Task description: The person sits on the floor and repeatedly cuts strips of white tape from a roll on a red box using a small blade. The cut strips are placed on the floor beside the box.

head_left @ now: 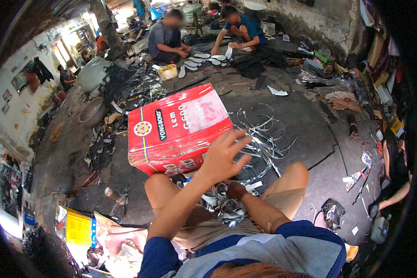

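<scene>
My left hand point(221, 156) is raised with its fingers spread, over the near right corner of a red cardboard box point(148, 150). Nothing shows in its fingers. Lower down, between my bent knees, my right hand point(236, 190) is closed on thin silvery strips point(231, 211) that curl in my lap; its fingertips are partly hidden. A short white strip point(253, 186) sticks out beside that hand. More long silvery strips point(264, 139) lie in a loose, looping tangle on the dark floor, right of the box.
Two people point(164, 41) sit on the floor ahead, around pale sole-shaped pieces point(194, 60) and a yellow container point(167, 72). Scraps point(104, 139) litter the left side. A yellow package point(78, 227) lies at lower left, and a black plastic bag point(332, 213) at right.
</scene>
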### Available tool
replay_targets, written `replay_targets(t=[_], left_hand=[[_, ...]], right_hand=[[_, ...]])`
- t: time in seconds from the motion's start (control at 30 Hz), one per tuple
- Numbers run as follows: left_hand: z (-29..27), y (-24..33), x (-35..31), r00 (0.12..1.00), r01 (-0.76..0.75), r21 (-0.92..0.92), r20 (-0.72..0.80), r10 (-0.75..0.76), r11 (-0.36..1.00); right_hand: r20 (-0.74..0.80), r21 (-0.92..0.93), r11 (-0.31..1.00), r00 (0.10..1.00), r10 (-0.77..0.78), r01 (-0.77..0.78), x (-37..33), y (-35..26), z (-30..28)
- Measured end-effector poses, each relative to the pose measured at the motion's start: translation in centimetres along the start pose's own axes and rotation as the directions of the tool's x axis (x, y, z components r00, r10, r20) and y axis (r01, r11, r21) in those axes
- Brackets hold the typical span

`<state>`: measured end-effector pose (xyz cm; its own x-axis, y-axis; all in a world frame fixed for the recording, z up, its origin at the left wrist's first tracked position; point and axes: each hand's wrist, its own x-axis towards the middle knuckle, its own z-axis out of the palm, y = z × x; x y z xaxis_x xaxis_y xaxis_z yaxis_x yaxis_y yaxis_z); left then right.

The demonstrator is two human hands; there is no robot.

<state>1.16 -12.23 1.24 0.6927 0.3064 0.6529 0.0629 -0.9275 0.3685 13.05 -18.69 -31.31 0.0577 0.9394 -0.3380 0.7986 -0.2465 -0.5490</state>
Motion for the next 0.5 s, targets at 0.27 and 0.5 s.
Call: replay_targets(t=[0.27, 0.5], left_hand=[[2.8, 2.1, -6.2, 0.962, 0.2, -0.123, 0.211, -0.171, 0.972], [3.3, -0.3, -11.0, 0.823, 0.538, -0.169, 0.315, -0.472, 0.826]], right_hand=[[-0.06, 0.218, 0.947, 0.972, -0.228, 0.236, -1.0, -1.1, -0.8], [0.069, 0.367, 0.929, 0.995, -0.071, 0.04, -4.9, -2.6, -6.0]])
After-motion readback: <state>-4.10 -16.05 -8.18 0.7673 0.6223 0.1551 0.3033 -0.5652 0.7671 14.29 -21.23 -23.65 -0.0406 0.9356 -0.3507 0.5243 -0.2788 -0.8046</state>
